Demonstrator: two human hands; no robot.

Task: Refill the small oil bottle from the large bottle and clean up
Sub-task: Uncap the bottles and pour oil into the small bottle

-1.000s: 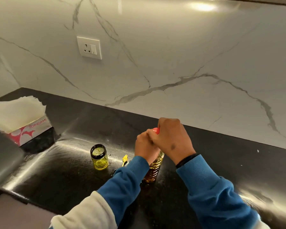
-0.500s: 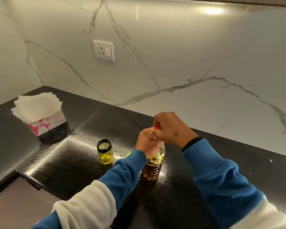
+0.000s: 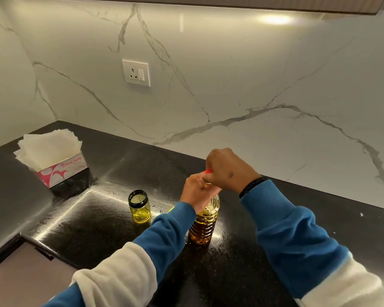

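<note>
The large plastic oil bottle point(image 3: 204, 222) stands upright on the black counter point(image 3: 97, 218), holding amber oil. My left hand point(image 3: 196, 192) grips its neck and shoulder. My right hand point(image 3: 227, 170) is curled over the top, gripping the red cap point(image 3: 208, 171), of which only a sliver shows. The small yellow-tinted glass bottle point(image 3: 139, 207) stands open with a black rim, just left of the large bottle, with a little oil at its bottom. A small yellow object point(image 3: 171, 210) peeks out behind my left sleeve.
A pink and white tissue box point(image 3: 58, 167) with tissues fanned out sits at the far left of the counter. A marble backsplash with a wall socket point(image 3: 136, 73) rises behind. A dark flat panel point(image 3: 24, 275) lies at the near left.
The view has shifted upward and left, so the tissue box and socket sit further right in frame. Both hands stay on the large bottle's neck and cap; the small bottle has not moved.
</note>
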